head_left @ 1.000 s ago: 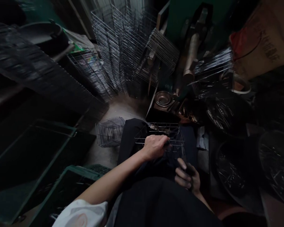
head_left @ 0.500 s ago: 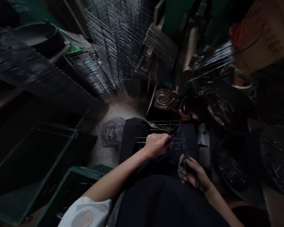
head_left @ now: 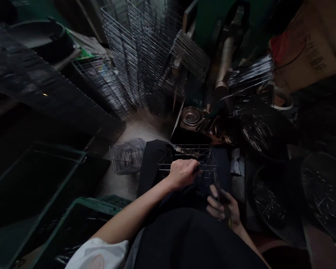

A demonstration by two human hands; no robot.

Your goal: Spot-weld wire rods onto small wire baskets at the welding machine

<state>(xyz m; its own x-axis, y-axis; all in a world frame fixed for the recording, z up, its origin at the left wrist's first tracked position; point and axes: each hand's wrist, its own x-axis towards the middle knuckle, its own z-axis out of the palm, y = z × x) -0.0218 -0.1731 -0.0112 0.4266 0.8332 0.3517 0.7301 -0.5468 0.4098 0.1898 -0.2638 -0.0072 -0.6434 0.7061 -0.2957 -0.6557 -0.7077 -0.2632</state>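
Observation:
A small wire basket [head_left: 189, 147] rests over my thighs, its thin bars running across my lap. My left hand [head_left: 182, 173] is closed round its near side, fingers curled over the wires. Lower and to the right, my right hand [head_left: 225, 205] grips a pair of pliers [head_left: 217, 185], whose dark jaws point up at the basket's right corner. A bit of yellow handle shows below the palm. Whether the jaws touch the wire is too dark to tell.
Another wire basket [head_left: 128, 156] sits on the floor to my left. Tall wire racks [head_left: 134, 52] stand ahead. Green crates [head_left: 92, 203] are at the lower left. On my right are dark tubs of metal pieces [head_left: 270, 201], and a metal dish [head_left: 191, 116] lies ahead.
My right hand has turned slightly and its fingers have loosened a little round the pliers, showing the yellow handle. My left hand keeps its hold on the basket. The whole view has shifted slightly.

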